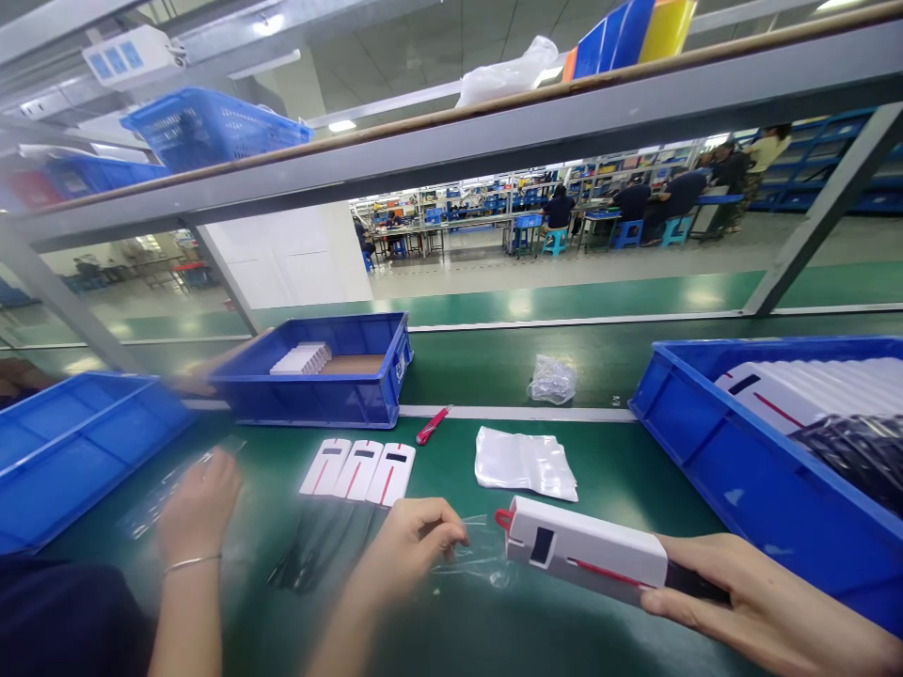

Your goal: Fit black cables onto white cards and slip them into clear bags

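Note:
My right hand (762, 602) grips the dark rear end of a long white device (585, 550) with a red stripe and a red loop at its tip, holding it level just above the green table. My left hand (416, 538) is closed in a pinch on the edge of a clear plastic bag (474, 557) lying right in front of the device's tip. Three similar white devices (358, 468) lie side by side further back. A flat stack of clear bags (526, 461) lies behind the held device.
A co-worker's hand with a bracelet (198, 508), blurred, handles a clear bag at the left. Blue bins stand at the left (63, 451), back middle (317, 395) and right (748, 470), the right one full of white devices. A red-handled cutter (433, 425) and a crumpled bag (551, 379) lie behind.

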The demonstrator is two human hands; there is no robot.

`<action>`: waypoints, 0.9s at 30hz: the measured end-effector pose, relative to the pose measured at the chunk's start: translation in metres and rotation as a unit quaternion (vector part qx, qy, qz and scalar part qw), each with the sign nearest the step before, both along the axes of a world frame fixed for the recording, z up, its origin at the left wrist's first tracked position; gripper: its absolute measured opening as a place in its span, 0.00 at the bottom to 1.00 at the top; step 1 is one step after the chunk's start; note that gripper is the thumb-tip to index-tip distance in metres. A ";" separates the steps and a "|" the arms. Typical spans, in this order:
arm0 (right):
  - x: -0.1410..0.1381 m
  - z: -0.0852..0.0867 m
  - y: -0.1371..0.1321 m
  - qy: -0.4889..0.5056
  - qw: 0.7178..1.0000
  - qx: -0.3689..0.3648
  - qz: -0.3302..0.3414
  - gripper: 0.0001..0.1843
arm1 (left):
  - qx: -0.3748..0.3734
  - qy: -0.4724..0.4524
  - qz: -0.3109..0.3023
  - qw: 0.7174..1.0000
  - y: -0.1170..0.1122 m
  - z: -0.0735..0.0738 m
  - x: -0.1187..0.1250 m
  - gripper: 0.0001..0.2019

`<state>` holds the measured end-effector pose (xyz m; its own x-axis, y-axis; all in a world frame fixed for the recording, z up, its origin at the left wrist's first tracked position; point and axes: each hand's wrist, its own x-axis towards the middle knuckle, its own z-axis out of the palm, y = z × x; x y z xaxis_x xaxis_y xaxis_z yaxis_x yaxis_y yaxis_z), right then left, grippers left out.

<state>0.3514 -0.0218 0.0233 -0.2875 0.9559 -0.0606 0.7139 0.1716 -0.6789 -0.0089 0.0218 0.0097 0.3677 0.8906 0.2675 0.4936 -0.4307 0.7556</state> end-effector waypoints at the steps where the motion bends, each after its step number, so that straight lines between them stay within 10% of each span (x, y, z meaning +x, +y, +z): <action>1: 0.000 0.002 0.001 -0.020 0.999 -0.030 0.034 0.15 | -0.006 0.004 -0.003 1.000 -0.001 0.002 0.006 0.14; 13: -0.004 0.008 0.003 -0.031 0.998 -0.048 0.031 0.21 | -0.063 0.023 -0.016 0.998 -0.003 0.013 0.001 0.16; 19: -0.055 0.009 0.005 0.142 0.985 -0.060 -0.072 0.20 | -0.142 -0.075 -0.051 0.986 -0.004 0.011 0.011 0.18; 27: -0.110 0.006 0.011 0.285 0.944 -0.162 0.032 0.06 | -0.143 -0.126 -0.090 0.978 -0.007 -0.005 0.028 0.17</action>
